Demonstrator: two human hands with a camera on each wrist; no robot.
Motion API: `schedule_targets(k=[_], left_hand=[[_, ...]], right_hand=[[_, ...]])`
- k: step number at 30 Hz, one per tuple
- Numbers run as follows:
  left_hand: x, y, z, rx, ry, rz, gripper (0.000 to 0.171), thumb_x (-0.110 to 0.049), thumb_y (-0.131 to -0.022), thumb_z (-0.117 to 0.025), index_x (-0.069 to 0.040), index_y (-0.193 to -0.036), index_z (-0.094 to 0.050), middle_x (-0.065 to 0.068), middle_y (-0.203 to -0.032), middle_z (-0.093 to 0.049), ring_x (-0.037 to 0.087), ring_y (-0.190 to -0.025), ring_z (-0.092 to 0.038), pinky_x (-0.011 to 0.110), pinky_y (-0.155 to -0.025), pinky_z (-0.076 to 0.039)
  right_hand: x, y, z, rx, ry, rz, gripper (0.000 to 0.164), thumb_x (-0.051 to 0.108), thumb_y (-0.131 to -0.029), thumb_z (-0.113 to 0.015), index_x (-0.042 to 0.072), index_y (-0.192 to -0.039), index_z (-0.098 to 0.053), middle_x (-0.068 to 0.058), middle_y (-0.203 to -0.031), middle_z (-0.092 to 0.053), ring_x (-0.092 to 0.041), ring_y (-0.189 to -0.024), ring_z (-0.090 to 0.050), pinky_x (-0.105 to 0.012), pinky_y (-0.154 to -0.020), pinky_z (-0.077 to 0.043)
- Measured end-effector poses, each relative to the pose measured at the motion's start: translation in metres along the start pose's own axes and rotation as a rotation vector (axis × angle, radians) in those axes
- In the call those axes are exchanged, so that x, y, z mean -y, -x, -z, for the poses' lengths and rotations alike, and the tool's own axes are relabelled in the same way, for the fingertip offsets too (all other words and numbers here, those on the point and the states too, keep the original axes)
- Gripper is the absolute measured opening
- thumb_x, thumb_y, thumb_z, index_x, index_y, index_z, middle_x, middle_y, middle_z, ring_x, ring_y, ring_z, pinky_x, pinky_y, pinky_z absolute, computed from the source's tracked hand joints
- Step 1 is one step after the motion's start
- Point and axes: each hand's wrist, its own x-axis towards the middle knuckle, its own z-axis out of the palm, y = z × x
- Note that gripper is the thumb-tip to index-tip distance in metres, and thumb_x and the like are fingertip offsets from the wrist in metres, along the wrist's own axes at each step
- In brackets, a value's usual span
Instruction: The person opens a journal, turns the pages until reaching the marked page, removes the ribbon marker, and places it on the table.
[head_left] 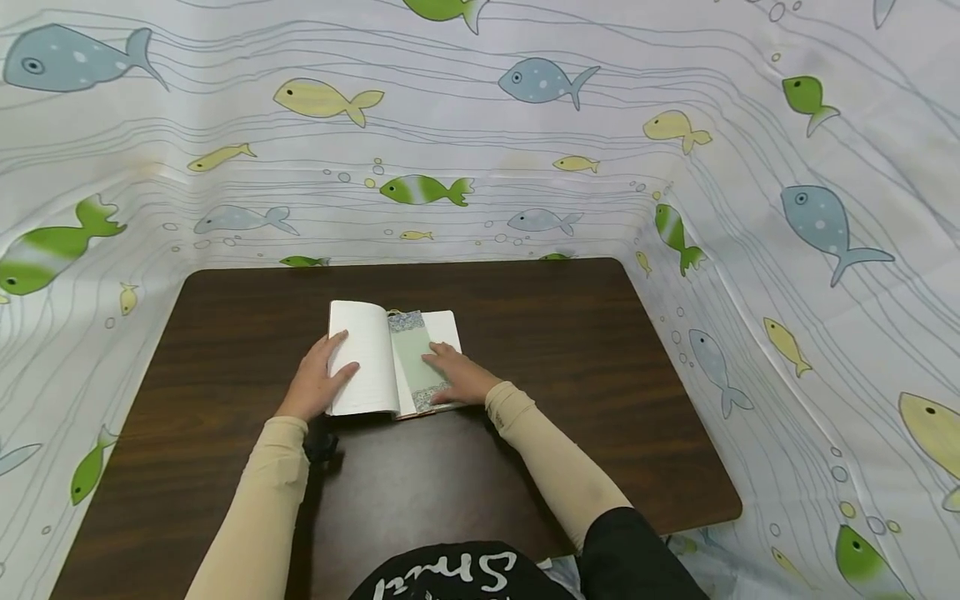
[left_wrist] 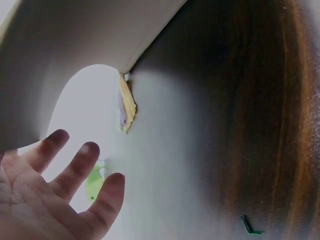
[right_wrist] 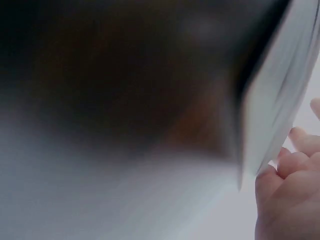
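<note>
An open notebook with white pages lies on the dark wooden table. On its right page, slightly tilted, is a pale green bookmark with blue-grey patterned ends. My left hand is at the notebook's left edge, its thumb and a finger spread over the left page. Extended fingers of the left hand show in the left wrist view. My right hand rests over the bookmark's right side and the right page, fingers spread. Only part of the right hand shows beside the pages in the right wrist view.
The brown table has rounded corners and reaches past the notebook on both sides. Behind and beside it hangs a white curtain printed with fish. A small green mark appears in the left wrist view.
</note>
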Motion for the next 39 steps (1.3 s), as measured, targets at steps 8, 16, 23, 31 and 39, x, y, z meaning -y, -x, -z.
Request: schedule_targets(k=[8,16,23,31,39], left_hand=[[0.001,0.001,0.003,0.060,-0.038,-0.014,0.066,-0.039,-0.105,-0.055,-0.005,-0.157,-0.034,0.031,-0.163,-0.018,0.059,-0.144,-0.019,0.075,-0.110,-0.021],[-0.001,0.002,0.004,0.100,-0.031,0.025,0.069,-0.042,-0.105,-0.053,-0.008,-0.160,-0.030,0.032,-0.164,-0.012,0.062,-0.145,-0.012,0.078,-0.109,-0.015],[-0.002,0.001,0.001,0.093,-0.027,0.038,0.068,-0.041,-0.106,-0.053,-0.007,-0.160,-0.029,0.033,-0.163,-0.012,0.059,-0.146,-0.014,0.076,-0.110,-0.017],[-0.001,0.002,-0.001,0.092,-0.021,0.037,0.067,-0.039,-0.106,-0.053,-0.007,-0.160,-0.028,0.033,-0.163,-0.013,0.058,-0.147,-0.014,0.076,-0.111,-0.015],[0.002,0.001,0.000,0.098,-0.019,0.056,0.068,-0.041,-0.106,-0.053,-0.009,-0.161,-0.028,0.032,-0.164,-0.013,0.058,-0.146,-0.013,0.076,-0.110,-0.017]], right_hand=[[-0.018,0.003,0.005,-0.028,-0.083,-0.081,0.086,0.040,-0.094,-0.073,0.001,-0.158,-0.031,-0.016,-0.166,-0.025,-0.028,-0.154,-0.021,-0.037,-0.122,-0.023],[0.034,-0.010,-0.003,-0.226,-0.004,-0.429,0.083,0.055,-0.093,-0.068,-0.001,-0.150,-0.045,-0.019,-0.144,-0.050,-0.036,-0.130,-0.048,-0.042,-0.102,-0.048],[0.070,-0.019,0.002,-0.200,0.080,-0.599,0.101,0.054,-0.086,-0.076,-0.007,-0.154,-0.032,-0.024,-0.137,-0.049,-0.035,-0.123,-0.048,-0.040,-0.090,-0.053],[0.068,-0.026,0.011,-0.141,-0.134,-0.628,0.080,0.035,-0.093,-0.076,-0.004,-0.152,-0.037,-0.025,-0.139,-0.042,-0.033,-0.119,-0.053,-0.037,-0.088,-0.053],[0.047,-0.017,0.025,-0.173,-0.438,-0.576,0.050,0.010,-0.103,-0.060,0.003,-0.150,-0.045,-0.017,-0.145,-0.053,-0.032,-0.130,-0.054,-0.042,-0.101,-0.050]])
